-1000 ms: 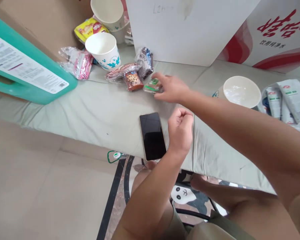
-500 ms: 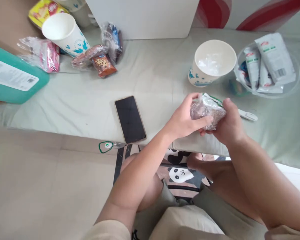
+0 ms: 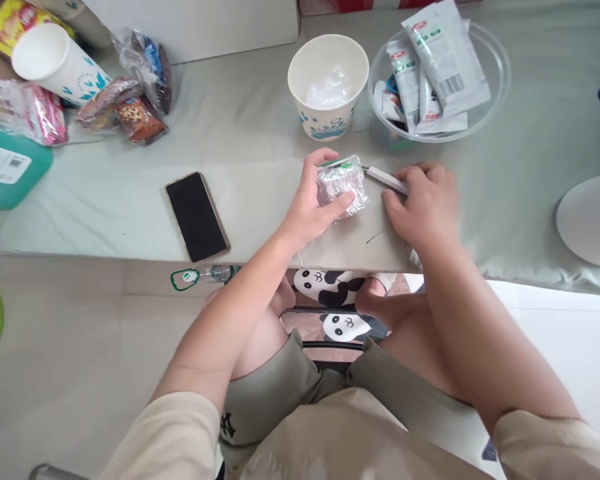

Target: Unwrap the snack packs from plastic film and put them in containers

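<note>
My left hand (image 3: pixel 314 208) is closed around a small snack packet (image 3: pixel 341 188) in clear wrap with a green label, held just above the cloth-covered table (image 3: pixel 260 143). My right hand (image 3: pixel 423 203) lies beside it, fingers curled over one end of a thin white tool (image 3: pixel 386 179) that rests on the cloth. A paper cup (image 3: pixel 329 83) with crumpled clear wrap inside stands just behind the packet.
A dark phone (image 3: pixel 197 216) lies near the table's front edge. A clear bowl (image 3: pixel 490 63) of white sachets sits at the back right. Wrapped snacks (image 3: pixel 125 110), another paper cup (image 3: pixel 55 61) and a teal box (image 3: pixel 7 167) crowd the left. A white round lid (image 3: pixel 587 217) is at far right.
My right hand picked the packet from the snack pile and brought it in front of me. It passed to my left hand, and the right hand moved onto the white tool.
</note>
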A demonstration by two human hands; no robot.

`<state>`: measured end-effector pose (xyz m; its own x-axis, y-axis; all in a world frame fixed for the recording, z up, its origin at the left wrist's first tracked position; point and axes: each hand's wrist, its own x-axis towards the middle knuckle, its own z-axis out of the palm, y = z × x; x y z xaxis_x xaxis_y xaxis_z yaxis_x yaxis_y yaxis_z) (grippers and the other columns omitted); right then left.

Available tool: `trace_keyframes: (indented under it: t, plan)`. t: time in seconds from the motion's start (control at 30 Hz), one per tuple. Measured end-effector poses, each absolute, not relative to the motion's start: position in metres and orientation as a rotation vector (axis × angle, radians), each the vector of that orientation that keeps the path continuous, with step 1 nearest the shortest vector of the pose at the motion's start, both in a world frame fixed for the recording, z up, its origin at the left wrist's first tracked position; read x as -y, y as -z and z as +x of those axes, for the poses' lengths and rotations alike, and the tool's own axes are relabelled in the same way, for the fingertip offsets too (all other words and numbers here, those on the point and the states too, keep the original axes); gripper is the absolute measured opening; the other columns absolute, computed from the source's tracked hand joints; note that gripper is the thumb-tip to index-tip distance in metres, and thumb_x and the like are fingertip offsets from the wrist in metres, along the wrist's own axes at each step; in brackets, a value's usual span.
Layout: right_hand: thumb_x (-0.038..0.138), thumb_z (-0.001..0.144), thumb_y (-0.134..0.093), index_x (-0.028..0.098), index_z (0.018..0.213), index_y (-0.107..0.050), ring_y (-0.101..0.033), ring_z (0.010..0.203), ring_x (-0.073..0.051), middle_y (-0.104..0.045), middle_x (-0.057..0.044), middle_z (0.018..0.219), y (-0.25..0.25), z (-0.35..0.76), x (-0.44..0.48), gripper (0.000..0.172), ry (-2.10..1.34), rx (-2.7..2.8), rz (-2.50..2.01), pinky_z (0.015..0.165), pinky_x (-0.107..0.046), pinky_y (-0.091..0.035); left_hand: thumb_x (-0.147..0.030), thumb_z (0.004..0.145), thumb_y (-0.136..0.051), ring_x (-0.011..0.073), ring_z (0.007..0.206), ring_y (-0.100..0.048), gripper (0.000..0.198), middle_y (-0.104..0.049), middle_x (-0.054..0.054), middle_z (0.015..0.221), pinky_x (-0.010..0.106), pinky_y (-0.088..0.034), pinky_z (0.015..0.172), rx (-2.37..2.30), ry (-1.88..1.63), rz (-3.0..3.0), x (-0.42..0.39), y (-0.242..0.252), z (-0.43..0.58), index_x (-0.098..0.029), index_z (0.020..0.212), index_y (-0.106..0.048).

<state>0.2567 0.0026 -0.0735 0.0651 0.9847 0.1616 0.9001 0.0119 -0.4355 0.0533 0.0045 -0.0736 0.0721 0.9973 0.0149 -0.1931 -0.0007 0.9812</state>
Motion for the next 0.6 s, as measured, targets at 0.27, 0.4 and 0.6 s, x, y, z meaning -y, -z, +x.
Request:
trace_keyframes:
  t: [0.27,0.4,0.6]
  plan:
    - [0.037,0.09,-0.061,0.026,0.093,-0.063,-0.061,0.092,-0.03,-0.065,-0.009,0.09,0.067,0.271,-0.004,0.012,-0.515,1.78,-1.732,0.088,-0.049,-0.05,-0.026,0.078,-0.088,0.0122,0.071,-0.06,0.037,-0.055,-0.002,0.083,0.026,-0.052,0.069,-0.967,-1.11,0.952,-0.002,0.069,0.065,-0.029,0.106,-0.065]
    - [0.036,0.094,-0.055,0.026,0.085,-0.06,-0.057,0.067,-0.021,-0.059,-0.001,0.069,0.046,0.267,0.008,0.013,-0.8,1.659,-1.68,0.069,-0.038,-0.048,-0.023,0.081,-0.086,0.0131,0.074,-0.06,0.036,-0.052,-0.002,0.084,0.028,-0.052,0.073,-0.994,-1.125,0.915,0.01,0.065,0.066,-0.028,0.109,-0.064]
    - [0.03,0.089,-0.054,0.026,0.086,-0.066,-0.052,0.059,-0.016,-0.057,0.001,0.065,0.027,0.263,0.024,0.014,-1.055,1.543,-1.589,0.055,-0.03,-0.039,-0.026,0.081,-0.086,0.0131,0.073,-0.059,0.037,-0.054,-0.001,0.087,0.028,-0.05,0.07,-1.051,-1.248,0.927,0.021,0.063,0.061,-0.03,0.11,-0.065]
